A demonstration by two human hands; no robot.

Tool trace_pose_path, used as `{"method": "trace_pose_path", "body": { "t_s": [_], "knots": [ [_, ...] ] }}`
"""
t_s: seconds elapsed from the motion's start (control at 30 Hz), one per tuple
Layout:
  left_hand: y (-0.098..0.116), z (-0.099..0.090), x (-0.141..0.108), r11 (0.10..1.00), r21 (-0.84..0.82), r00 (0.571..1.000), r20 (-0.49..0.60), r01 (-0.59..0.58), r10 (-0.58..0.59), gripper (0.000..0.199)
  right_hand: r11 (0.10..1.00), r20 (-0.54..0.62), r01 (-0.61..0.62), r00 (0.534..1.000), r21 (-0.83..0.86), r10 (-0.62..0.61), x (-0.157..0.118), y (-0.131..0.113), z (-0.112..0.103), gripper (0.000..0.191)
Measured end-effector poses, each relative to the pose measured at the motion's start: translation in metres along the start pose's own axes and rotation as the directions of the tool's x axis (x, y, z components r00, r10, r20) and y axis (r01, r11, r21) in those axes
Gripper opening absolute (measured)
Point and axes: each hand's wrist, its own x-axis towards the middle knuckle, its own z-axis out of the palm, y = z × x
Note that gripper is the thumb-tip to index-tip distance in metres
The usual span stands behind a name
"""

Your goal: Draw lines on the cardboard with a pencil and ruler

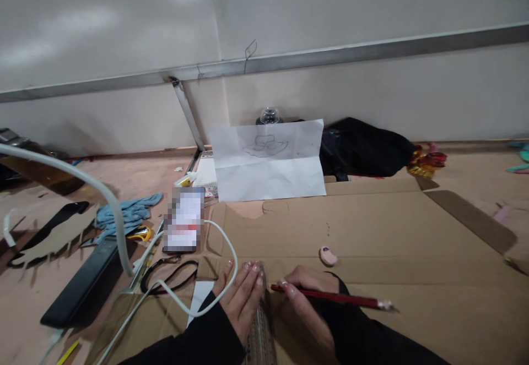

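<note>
My left hand (243, 298) lies flat with its fingers stretched out, pressing on a clear ruler (263, 334) that rests on a sheet of brown cardboard (384, 238). To the right of the ruler, my right hand (305, 301) pinches a red pencil (345, 298). The pencil is held low and nearly level, its left end close to the ruler's edge and its other end pointing right. A small pink object, perhaps an eraser (328, 255), sits on the cardboard beyond my right hand. Behind the cardboard, a creased white paper (268, 179) with a line drawing stands propped up.
A phone (184, 222), white cable (225, 238), black power bank (85, 285) and black strap (169, 285) lie to the left. Farther left are blue gloves (128, 213) and a yellow cutter (141, 233). Dark cloth (367, 147) lies along the back wall.
</note>
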Motion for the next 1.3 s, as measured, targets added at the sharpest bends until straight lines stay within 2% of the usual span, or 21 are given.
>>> {"method": "trace_pose_path", "body": {
  "t_s": [0.17,0.33,0.43,0.53,0.67,0.77,1.0,1.2,1.3],
  "knots": [
    [-0.009,-0.017,-0.007,0.993,0.106,0.995,0.097,-0.043,0.033,0.036,0.982,0.024,-0.156,0.988,0.11,0.154,0.007,0.008,-0.004,0.038],
    [-0.023,-0.024,-0.011,0.985,0.127,0.989,0.106,-0.121,0.108,0.035,0.942,0.07,-0.249,0.968,0.226,0.239,0.01,0.017,0.0,0.044],
    [-0.027,-0.026,-0.009,0.977,0.122,0.973,0.171,-0.178,0.156,0.034,0.948,0.089,-0.25,0.968,0.198,0.236,0.006,0.018,0.003,0.042],
    [-0.026,-0.027,-0.007,0.978,0.119,0.967,0.209,-0.172,0.145,0.036,0.965,0.091,-0.23,0.971,0.127,0.22,0.002,0.015,0.004,0.039],
    [-0.024,-0.026,-0.006,0.981,0.092,0.971,0.187,-0.168,0.149,0.034,0.985,0.099,-0.172,0.98,0.012,0.17,0.004,0.006,0.001,0.036],
    [-0.022,-0.026,-0.006,0.98,0.115,0.975,0.173,-0.161,0.14,0.034,0.99,0.112,-0.137,0.984,0.01,0.135,0.006,0.004,0.0,0.035],
    [-0.02,-0.027,-0.007,0.979,0.102,0.945,0.297,-0.178,0.141,0.039,0.995,0.114,-0.098,0.989,0.006,0.097,0.003,0.006,0.0,0.032],
    [-0.02,-0.027,-0.007,0.977,0.105,0.94,0.311,-0.183,0.143,0.04,0.995,0.128,-0.102,0.987,0.015,0.099,0.003,0.004,0.0,0.031],
    [-0.021,-0.028,-0.005,0.976,0.111,0.95,0.272,-0.188,0.152,0.038,0.996,0.118,-0.09,0.989,-0.006,0.09,0.004,0.001,0.0,0.032]
  ]
}}
